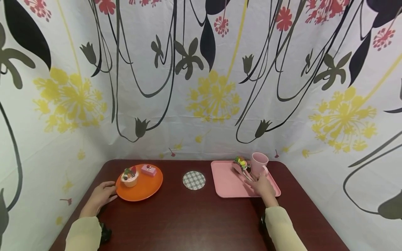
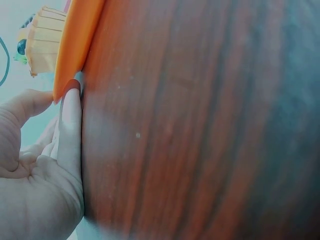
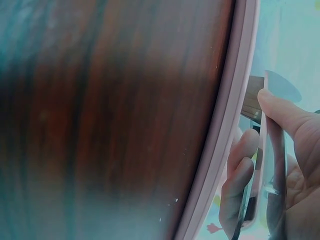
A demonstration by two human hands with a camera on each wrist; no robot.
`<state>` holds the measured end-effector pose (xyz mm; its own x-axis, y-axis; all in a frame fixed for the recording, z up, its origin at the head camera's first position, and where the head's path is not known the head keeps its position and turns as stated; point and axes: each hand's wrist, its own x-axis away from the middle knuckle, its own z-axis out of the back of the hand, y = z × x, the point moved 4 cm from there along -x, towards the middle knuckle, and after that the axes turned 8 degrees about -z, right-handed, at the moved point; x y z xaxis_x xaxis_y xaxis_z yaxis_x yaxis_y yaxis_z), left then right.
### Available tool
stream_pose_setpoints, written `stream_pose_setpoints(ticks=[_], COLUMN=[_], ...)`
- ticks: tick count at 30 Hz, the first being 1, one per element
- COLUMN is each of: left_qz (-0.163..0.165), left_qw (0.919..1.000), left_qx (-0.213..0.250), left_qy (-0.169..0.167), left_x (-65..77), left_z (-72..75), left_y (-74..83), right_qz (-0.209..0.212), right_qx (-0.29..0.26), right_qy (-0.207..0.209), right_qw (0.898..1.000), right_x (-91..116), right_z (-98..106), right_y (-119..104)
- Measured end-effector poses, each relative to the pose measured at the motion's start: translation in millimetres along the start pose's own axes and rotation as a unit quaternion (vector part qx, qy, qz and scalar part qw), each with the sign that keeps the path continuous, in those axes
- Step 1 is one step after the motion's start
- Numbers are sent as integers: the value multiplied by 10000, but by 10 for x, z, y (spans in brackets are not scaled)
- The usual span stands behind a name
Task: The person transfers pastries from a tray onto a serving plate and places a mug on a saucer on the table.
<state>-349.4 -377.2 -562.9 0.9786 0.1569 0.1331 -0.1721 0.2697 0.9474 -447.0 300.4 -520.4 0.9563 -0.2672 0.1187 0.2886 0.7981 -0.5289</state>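
At the left, my left hand (image 1: 101, 196) pinches the near-left rim of an orange plate (image 1: 142, 191), thumb above and a finger beneath, as the left wrist view shows. The plate carries a fruit-topped cupcake (image 1: 129, 178) and a pink cake slice (image 1: 149, 170). Over the pink tray (image 1: 227, 188) at the right, my right hand (image 1: 263, 188) has its thumb and curled fingers about the handles of shiny metal cutlery (image 1: 246, 173). A pink mug (image 1: 259, 163) stands just beyond that hand, its handle close to the fingers. Part of the cutlery is hidden by the fingers.
Between plate and tray lies a round checked coaster (image 1: 194, 180). A small green and yellow item (image 1: 240, 161) sits at the tray's back beside the mug. The dark wooden table (image 1: 188, 223) meets a flower-patterned cloth (image 1: 176, 104) at the back and sides.
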Motion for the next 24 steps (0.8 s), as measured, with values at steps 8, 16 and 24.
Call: stream_pose_setpoints(ticks=[8, 16, 24], left_qz=[-56, -163, -166], left_qw=[9998, 9994, 9995], left_qx=[-205, -287, -252], left_qy=[-20, -39, -46], left_x=[-8, 7, 10], left_z=[1, 12, -18], left_y=[-16, -12, -12], right_qz=[114, 216, 298], right_qx=[-46, -93, -41], right_qy=[30, 54, 210], right_qw=[9999, 9997, 9993], right_x=[61, 122, 166], right_z=[30, 35, 68], right_y=[-21, -45, -64])
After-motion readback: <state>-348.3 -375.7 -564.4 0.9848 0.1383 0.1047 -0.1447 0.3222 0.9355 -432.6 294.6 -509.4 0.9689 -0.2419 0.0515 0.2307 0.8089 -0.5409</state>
